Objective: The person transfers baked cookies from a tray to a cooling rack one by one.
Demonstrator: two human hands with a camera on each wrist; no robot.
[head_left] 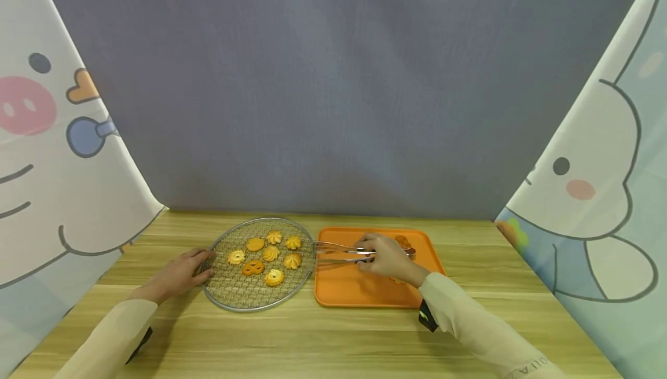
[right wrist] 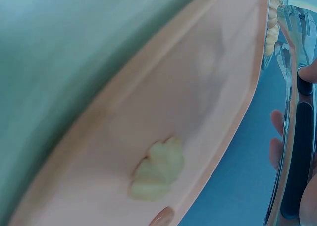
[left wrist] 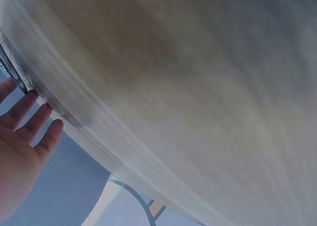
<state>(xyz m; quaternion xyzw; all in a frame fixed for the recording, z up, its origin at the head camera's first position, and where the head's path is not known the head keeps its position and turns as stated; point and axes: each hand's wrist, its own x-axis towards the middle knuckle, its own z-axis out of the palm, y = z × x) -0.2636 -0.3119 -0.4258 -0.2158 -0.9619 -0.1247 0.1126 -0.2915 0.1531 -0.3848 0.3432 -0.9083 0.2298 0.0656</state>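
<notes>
My right hand (head_left: pixel 384 256) grips a pair of metal tongs (right wrist: pixel 298 112) with black handle inserts, held over the orange tray (head_left: pixel 333 292). The tongs' forked tips point left, at the right rim of a round wire rack (head_left: pixel 250 308); nothing shows between them. Several cookies lie on the rack, among them a pretzel-shaped cookie (head_left: pixel 253 267), a flat round cookie (head_left: pixel 255 244) and a swirled cookie (head_left: pixel 270 253). At the rack's left rim rests my left hand (head_left: pixel 179 275), its fingers extended over the metal edge. In the right wrist view, a pale ridged cookie (right wrist: pixel 158 169) lies on the tray.
A brown cookie (head_left: pixel 402 241) sits near the tray's back right, partly behind the tongs' handle end. Rack and tray stand side by side on a wood-grain table (head_left: pixel 312 344). A grey cloth backdrop (head_left: pixel 333 107) rises behind, with cartoon-printed panels at both sides.
</notes>
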